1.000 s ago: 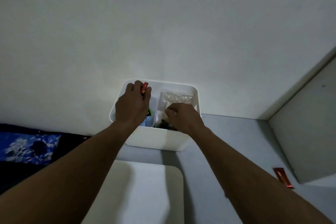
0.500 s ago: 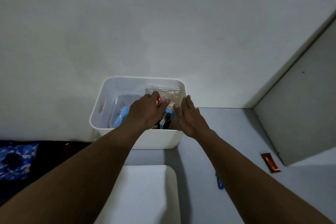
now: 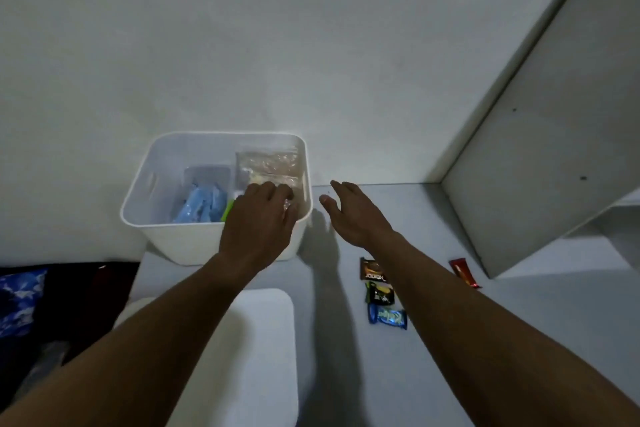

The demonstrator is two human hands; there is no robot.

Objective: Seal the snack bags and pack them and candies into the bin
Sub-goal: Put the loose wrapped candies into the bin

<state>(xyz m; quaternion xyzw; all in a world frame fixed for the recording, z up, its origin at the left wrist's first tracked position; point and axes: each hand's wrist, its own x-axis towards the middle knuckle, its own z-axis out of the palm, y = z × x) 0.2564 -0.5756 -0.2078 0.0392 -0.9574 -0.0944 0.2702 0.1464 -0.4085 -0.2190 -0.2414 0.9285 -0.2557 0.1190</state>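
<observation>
Nearest, three wrapped candies (image 3: 381, 295) and a red one (image 3: 464, 273) lie loose on the table (image 3: 519, 340), easily overlooked. Right hand (image 3: 353, 215) hovers spread, empty. Left hand (image 3: 259, 222) dips into the bin (image 3: 156, 191), contents of its grip unclear; pressing could crush the clear snack bag (image 3: 268, 166).

I seem to be in a home, likely a bedroom: a plain white wall (image 3: 311, 28), a pale desk top (image 3: 519, 322) under a white shelf panel (image 3: 554, 149), and blue flowered bedding (image 3: 20, 302) at the left.
</observation>
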